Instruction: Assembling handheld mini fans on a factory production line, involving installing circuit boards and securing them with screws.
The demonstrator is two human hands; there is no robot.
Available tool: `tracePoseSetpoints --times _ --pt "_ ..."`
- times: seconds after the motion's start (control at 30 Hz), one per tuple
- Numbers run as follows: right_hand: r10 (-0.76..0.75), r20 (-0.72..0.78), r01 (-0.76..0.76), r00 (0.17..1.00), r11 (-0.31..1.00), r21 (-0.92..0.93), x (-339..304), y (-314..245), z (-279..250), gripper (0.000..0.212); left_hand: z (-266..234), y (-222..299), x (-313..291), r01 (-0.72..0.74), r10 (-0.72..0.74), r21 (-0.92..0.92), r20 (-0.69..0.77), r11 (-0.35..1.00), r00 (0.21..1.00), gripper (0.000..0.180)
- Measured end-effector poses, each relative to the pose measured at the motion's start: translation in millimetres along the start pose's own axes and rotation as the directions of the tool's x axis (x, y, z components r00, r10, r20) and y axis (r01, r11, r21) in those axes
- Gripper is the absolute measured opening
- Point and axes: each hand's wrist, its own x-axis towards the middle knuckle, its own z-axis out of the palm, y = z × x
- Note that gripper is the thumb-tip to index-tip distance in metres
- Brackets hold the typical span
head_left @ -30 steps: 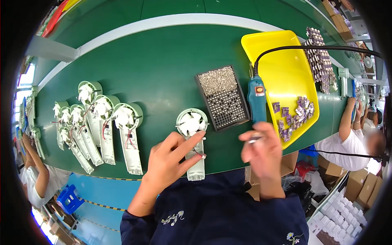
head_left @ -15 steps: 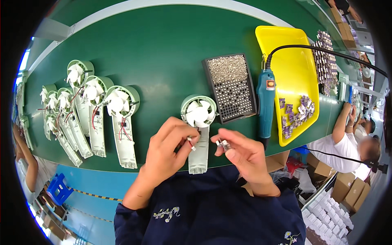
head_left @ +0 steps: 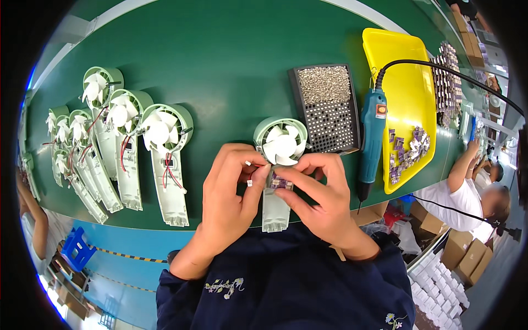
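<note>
A pale green handheld fan housing (head_left: 275, 212) with white blades lies in front of me, its handle pointing toward my body. My right hand (head_left: 322, 201) pinches a small purple circuit board (head_left: 279, 182) over the upper part of that handle. On the other side my left hand (head_left: 234, 187) is closed on the fan's thin wires, and a small white connector (head_left: 249, 183) sticks out beside its thumb. The wires are mostly hidden by the fingers.
Several similar fan housings (head_left: 165, 135) with red and black wires lie at left. A black tray of small metal parts (head_left: 324, 82), a teal electric screwdriver (head_left: 373, 137) and a yellow tray (head_left: 404, 49) holding purple boards stand at right. Other people work at both sides.
My right hand has moved left and brought the circuit board down to the fan handle. My left hand has shifted slightly, still holding the wires. The hands are now closer together.
</note>
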Motion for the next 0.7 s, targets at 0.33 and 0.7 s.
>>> tracePoseSetpoints --times 0.33,0.7 --pt "0.044 0.064 -0.038 0.997 0.994 -0.1 -2.5 -2.4 0.0 0.039 -0.9 2.1 2.1 -0.024 0.024 0.011 0.008 1.0 1.0 0.012" --pt "-0.007 0.031 0.013 1.0 0.981 -0.194 -2.1 -4.6 -3.3 0.04 0.4 4.3 3.9 -0.125 0.119 0.135 0.051 0.983 0.992 0.018"
